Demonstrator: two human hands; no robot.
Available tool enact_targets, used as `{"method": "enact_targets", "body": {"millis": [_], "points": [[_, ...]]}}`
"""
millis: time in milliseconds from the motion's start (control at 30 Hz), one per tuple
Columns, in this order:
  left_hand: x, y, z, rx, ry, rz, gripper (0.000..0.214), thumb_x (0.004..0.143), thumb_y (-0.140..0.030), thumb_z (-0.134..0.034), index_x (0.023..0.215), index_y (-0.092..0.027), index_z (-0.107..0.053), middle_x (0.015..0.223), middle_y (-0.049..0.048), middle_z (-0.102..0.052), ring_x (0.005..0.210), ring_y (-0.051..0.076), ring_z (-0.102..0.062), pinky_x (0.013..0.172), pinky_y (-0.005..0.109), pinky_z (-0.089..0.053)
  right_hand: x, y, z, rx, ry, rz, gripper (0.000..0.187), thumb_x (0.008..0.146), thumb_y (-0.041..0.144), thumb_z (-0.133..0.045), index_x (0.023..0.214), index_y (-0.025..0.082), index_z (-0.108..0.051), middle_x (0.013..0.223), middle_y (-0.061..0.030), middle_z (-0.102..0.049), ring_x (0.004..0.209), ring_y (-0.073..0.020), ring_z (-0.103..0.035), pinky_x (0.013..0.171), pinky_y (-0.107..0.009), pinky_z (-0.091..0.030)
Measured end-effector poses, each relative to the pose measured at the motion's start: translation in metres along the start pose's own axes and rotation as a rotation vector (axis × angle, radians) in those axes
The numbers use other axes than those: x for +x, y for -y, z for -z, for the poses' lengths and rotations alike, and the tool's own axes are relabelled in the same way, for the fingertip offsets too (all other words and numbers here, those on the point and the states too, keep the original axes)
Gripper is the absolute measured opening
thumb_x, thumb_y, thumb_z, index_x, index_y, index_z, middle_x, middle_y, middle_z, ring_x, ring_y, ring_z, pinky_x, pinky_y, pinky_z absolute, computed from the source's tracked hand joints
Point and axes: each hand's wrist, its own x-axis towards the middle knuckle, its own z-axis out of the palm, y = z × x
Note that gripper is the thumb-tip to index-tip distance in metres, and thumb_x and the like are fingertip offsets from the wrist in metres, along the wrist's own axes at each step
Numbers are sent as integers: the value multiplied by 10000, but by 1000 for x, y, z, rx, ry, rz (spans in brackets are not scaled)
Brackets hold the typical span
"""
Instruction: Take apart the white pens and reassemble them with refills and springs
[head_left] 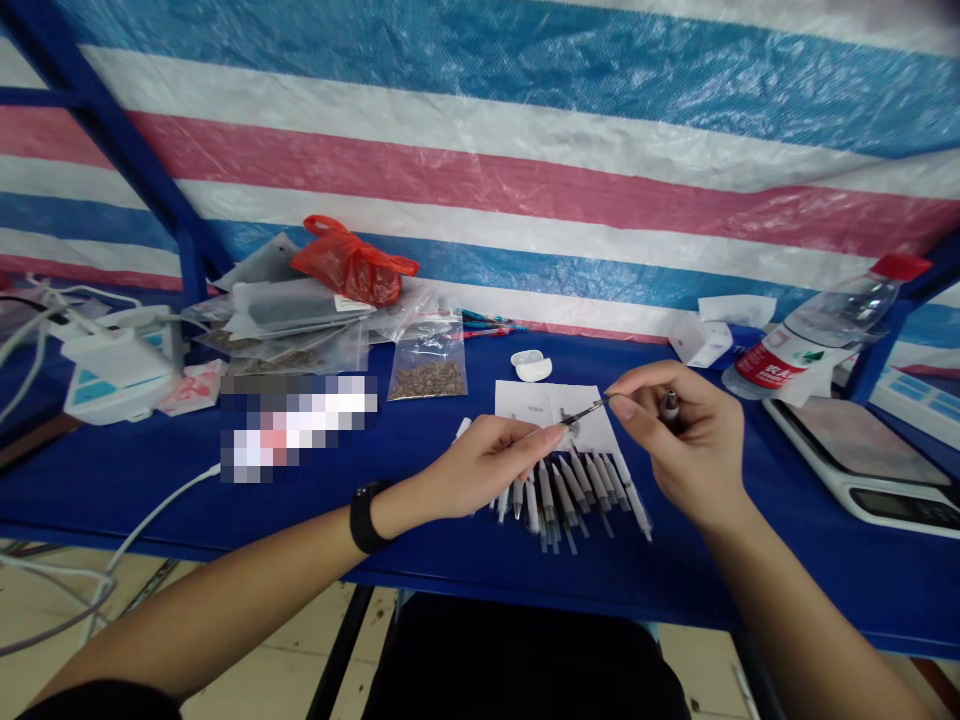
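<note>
Head view. Left hand point(480, 470), black wristband point(365, 517) on wrist: thumb and forefinger pinched closed on near end of thin dark pen-like rod point(586, 409). Right hand point(679, 440): fingertips point(622, 378) closed on rod's far end, other fingers curled round short dark-and-silver pen barrel point(670, 405). Rod held between hands, above white paper sheet point(592, 425). Fanned row of white-barrelled pens point(574, 495) mid-front on blue tabletop point(112, 495). Clear zip bag of brown seeds point(427, 375) near back edge; crumpled red plastic bag point(352, 262) toward back-left corner; clear water bottle with red cap point(817, 330) at back-right corner; white digital scale point(862, 460) at right edge.
</note>
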Motion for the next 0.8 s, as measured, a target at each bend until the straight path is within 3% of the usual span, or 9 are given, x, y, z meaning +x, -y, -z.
{"method": "enact_targets", "body": {"millis": [133, 367, 567, 800], "points": [[0, 1, 1, 5, 1, 1, 644, 960, -669, -423, 535, -186, -450, 467, -52, -369, 443, 79, -368, 495, 236, -294, 1, 3, -1, -9, 38, -10, 47, 838, 184, -738, 829, 227, -721, 528, 80, -347, 473, -87, -280, 467, -249, -243], [1, 0, 0, -33, 9, -5, 609, 967, -609, -443, 529, -186, -429, 466, -60, -356, 436, 70, -347, 498, 232, -284, -1, -3, 1, 38, -27, 18, 24, 855, 219, -753, 849, 233, -734, 539, 70, -384, 477, -92, -295, 466, -256, -253], [0, -2, 0, -23, 8, 1, 615, 966, -622, -441, 531, -187, -434, 469, -55, -371, 441, 74, -361, 503, 237, -287, 0, 1, -1, -3, 30, -15, 28, 845, 228, -748, 826, 223, -729, 526, 77, -345, 469, -90, -281, 466, -256, -251], [0, 0, 0, -24, 12, 8, 631, 957, -648, -437, 525, -188, -428, 462, -56, -370, 436, 72, -361, 495, 231, -298, 0, -2, 2, 29, -39, 28, 35, 851, 215, -743, 833, 239, -725, 524, 71, -374, 471, -99, -289, 460, -264, -239]]}}
